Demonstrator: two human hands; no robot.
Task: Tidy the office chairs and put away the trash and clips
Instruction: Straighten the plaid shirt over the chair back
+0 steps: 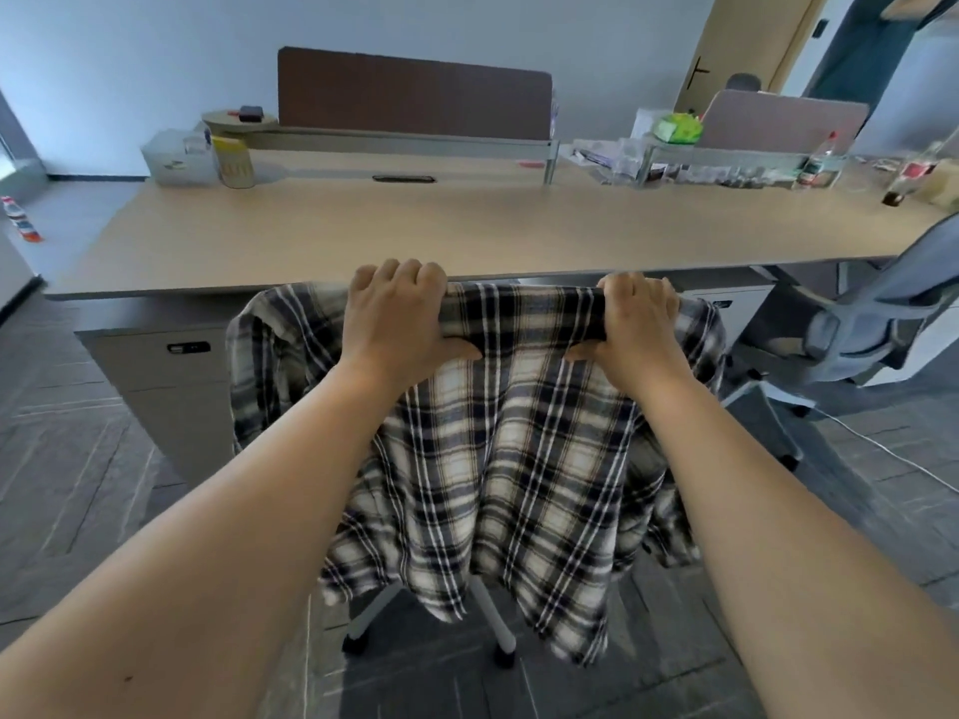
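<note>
Plaid shirt (498, 448) draped over chair back, left hand (402, 316) and right hand (635, 324) gripping it

Soft daylight; wide-angle edge distortion

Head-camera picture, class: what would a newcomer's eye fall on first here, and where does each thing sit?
First, the plaid shirt draped over the back of an office chair at the picture's centre, with the left hand and right hand gripping its top edge. Behind it runs the long wooden desk; a second, grey chair stands at the right.
</note>
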